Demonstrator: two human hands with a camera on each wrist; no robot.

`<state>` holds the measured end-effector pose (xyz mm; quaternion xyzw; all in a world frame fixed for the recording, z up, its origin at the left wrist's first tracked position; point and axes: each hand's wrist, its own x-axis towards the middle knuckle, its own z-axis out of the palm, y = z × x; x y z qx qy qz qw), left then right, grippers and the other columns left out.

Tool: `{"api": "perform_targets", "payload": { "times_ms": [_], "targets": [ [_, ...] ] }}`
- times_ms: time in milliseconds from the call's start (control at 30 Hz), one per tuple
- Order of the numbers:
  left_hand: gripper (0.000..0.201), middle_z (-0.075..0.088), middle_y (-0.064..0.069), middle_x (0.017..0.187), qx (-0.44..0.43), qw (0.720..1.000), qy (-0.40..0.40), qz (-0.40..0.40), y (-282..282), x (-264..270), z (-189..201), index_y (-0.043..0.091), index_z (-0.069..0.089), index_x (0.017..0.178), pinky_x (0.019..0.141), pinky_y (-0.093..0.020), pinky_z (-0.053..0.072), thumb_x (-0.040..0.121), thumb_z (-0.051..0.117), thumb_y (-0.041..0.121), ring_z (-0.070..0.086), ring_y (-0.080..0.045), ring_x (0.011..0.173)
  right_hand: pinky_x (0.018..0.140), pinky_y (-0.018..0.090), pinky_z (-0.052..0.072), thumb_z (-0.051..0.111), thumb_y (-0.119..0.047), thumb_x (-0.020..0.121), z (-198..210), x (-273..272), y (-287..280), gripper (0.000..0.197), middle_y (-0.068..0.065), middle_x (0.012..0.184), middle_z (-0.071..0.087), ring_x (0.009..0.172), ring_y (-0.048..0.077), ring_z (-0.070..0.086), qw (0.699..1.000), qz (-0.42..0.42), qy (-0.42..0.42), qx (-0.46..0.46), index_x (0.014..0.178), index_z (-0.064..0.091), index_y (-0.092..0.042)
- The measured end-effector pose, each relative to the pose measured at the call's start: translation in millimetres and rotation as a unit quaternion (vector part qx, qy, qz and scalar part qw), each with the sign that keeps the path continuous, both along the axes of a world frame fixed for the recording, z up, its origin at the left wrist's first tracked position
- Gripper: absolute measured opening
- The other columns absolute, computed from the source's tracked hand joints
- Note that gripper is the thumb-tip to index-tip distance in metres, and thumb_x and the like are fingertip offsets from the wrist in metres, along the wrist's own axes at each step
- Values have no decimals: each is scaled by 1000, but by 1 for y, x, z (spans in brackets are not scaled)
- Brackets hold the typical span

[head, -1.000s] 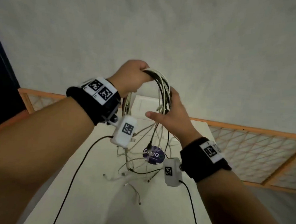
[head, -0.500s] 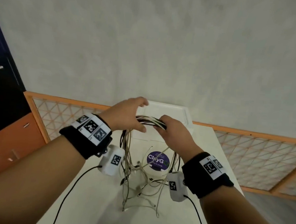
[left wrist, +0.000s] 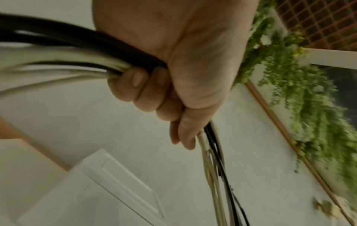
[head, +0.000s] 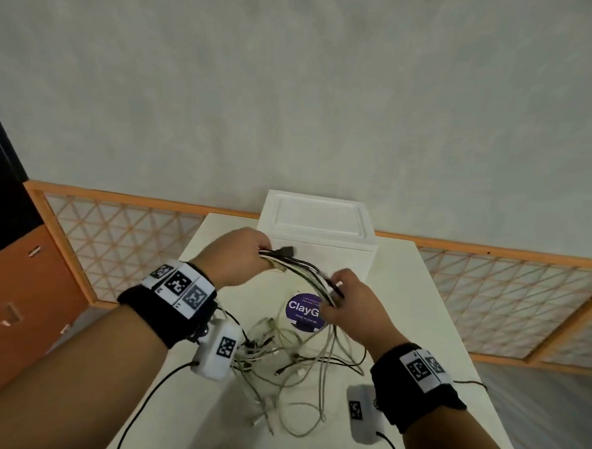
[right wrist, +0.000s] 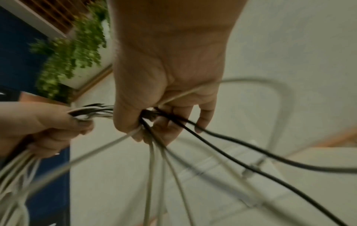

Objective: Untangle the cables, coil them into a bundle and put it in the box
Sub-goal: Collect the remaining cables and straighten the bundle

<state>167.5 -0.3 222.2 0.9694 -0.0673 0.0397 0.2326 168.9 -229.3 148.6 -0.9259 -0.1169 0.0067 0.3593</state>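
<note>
A bunch of white and black cables [head: 302,267] stretches between my two hands above the white table [head: 430,320]. My left hand [head: 241,261] grips one end of the bunch in a fist [left wrist: 146,88]. My right hand [head: 347,302] curls round the other part, with strands fanning out under its fingers [right wrist: 168,122]. The loose cable ends [head: 287,371] lie tangled on the table below the hands. The white box [head: 317,225] stands open at the table's far edge, just beyond the hands, its lid raised.
A round tub with a purple ClayGo label [head: 302,310] sits under the cables, partly behind my right hand. An orange lattice railing [head: 490,282] runs behind the table. Black wrist-camera leads [head: 148,391] trail across the table's near side.
Both hands came down from head height to just above the table and spread apart. The bundle now runs flat between them, and the hanging ends have settled onto the table.
</note>
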Motion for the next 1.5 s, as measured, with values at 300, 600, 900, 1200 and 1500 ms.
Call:
{"api": "perform_targets", "payload": {
  "times_ms": [300, 600, 900, 1200, 1500],
  "targets": [
    [16, 61, -12, 73, -158, 979, 29, 125, 49, 14, -25, 5, 68, 84, 55, -28, 31, 84, 69, 21, 51, -20, 62, 68, 27, 38, 61, -26, 76, -93, -30, -69, 20, -11, 62, 53, 71, 24, 55, 988, -100, 50, -104, 85, 43, -31],
    [7, 65, -9, 77, -225, 959, -30, 168, 70, 18, -18, 15, 71, 90, 60, -27, 35, 87, 66, 18, 54, -19, 68, 76, 31, 34, 54, -29, 72, -131, -49, -159, 18, -7, 64, 52, 88, 17, 63, 923, -252, 95, -276, 70, 36, -26],
    [6, 63, -13, 81, -140, 982, -13, 126, 45, 13, -12, 13, 66, 84, 56, -26, 33, 87, 63, 17, 52, -21, 66, 86, 39, 47, 77, -44, 62, -106, -31, -165, 71, -2, 115, 62, 108, 24, 57, 928, -232, 169, -239, 123, 43, -31],
    [22, 52, 6, 60, -167, 985, -19, 40, -14, -14, 1, 28, 59, 69, 50, -25, 30, 87, 64, 16, 45, -11, 55, 91, 24, 43, 71, -40, 74, -6, -14, 13, 38, -11, 107, 64, 94, 2, 54, 986, 21, -158, 41, 109, 65, -26],
    [4, 60, -4, 68, -258, 958, -81, 94, 26, -28, 26, 14, 71, 83, 54, -23, 34, 85, 68, 15, 48, -10, 60, 111, 43, 21, 50, -42, 77, -135, -29, -57, 30, -22, 129, 55, 120, 5, 51, 967, 21, 138, -211, 103, 54, -55]
  ]
}}
